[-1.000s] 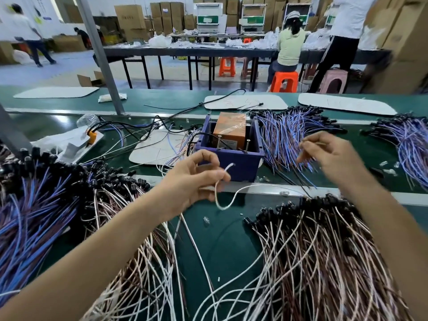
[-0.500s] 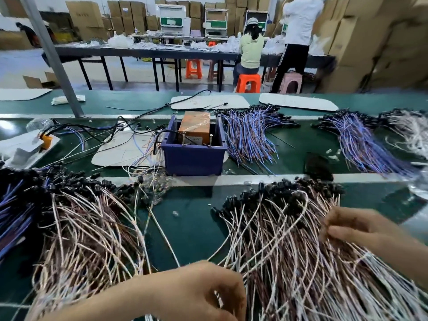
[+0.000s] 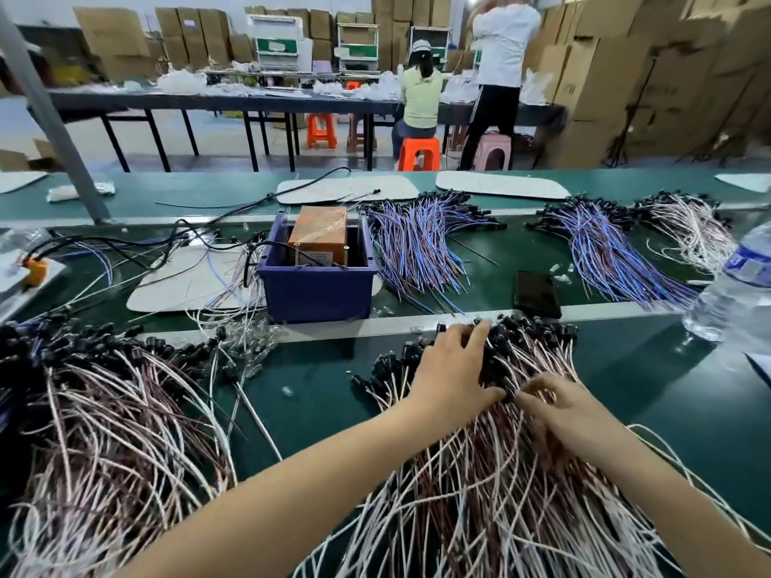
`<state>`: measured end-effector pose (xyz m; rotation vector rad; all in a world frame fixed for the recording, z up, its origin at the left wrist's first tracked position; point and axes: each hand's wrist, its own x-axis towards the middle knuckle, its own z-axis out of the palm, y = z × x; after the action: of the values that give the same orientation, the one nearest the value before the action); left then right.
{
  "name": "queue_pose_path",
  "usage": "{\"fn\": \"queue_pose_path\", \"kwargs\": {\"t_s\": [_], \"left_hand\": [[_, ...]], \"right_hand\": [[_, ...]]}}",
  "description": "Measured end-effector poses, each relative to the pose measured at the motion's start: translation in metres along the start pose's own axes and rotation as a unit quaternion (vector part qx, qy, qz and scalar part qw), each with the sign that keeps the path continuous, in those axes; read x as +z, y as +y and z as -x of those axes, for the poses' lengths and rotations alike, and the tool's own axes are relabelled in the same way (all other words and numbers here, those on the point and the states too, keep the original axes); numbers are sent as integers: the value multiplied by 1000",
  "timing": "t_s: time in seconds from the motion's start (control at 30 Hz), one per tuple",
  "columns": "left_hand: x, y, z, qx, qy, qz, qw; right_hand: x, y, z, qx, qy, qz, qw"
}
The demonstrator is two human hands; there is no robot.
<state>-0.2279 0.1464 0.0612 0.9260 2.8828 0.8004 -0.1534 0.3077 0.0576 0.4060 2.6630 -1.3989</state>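
Note:
A big pile of brown-and-white wires (image 3: 471,502) with black connectors at the far ends lies on the green bench right in front of me. My left hand (image 3: 452,371) rests flat on the connector end of this pile, fingers spread and straight. Just to its right, my right hand (image 3: 561,417) digs into the same pile with curled fingers, thumb and forefinger pinching at a black connector (image 3: 510,396). How many wires it holds is hidden by the fingers.
A second brown-and-white wire pile (image 3: 104,415) fills the left. Behind stand a blue bin (image 3: 317,292) holding an orange box (image 3: 319,233), blue-purple wire bundles (image 3: 417,248), a phone (image 3: 537,294) and a water bottle (image 3: 738,285) at right. People work at a far table.
My left hand has let go of the white wire and moved onto the right-hand pile's connectors. My right hand came from the blue wires to this pile and shifted left beside it.

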Motion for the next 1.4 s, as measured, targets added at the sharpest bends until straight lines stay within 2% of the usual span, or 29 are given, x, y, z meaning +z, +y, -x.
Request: {"fn": "queue_pose_path", "kwargs": {"t_s": [0.07,0.13,0.33,0.43,0.57,0.73,0.83,0.93,1.0,1.07,1.1,1.17,1.23,1.4], "left_hand": [[11,2,-6,4,21,-79,997],[17,1,-10,19,45,-110,993],[15,-10,-15,49,120,-43,991],[14,-6,-18,43,139,-48,988],[20,-2,-23,23,160,-116,980],[29,4,-26,-36,153,-133,979],[15,-2,-15,-20,180,-72,981],[-24,-36,6,-3,210,-67,975],[-56,-79,24,-61,179,-140,972],[-86,-128,45,-126,86,-201,968],[-98,-149,56,-140,30,-185,972],[-115,-180,83,-140,-66,-118,981],[-121,-195,101,-117,-123,-103,980],[-125,-209,110,-48,-147,-218,964]], "right_hand": [[4,-3,2,-10,-3,22,1000],[6,-5,6,-9,-11,29,999],[6,-11,5,4,-24,46,999],[8,-13,2,4,-58,79,995],[7,-13,-2,-8,-94,116,989],[-4,-12,2,-45,-197,150,968],[-13,-16,6,-82,-170,176,966],[-19,-20,7,-107,-148,136,974],[-17,-26,7,-107,-162,116,974],[-12,-32,6,-110,-170,105,974],[-9,-36,6,-114,-176,103,972],[3,-52,6,-132,-193,108,966],[19,-71,5,-147,-223,100,959],[93,-117,8,-183,-308,78,931]]}}
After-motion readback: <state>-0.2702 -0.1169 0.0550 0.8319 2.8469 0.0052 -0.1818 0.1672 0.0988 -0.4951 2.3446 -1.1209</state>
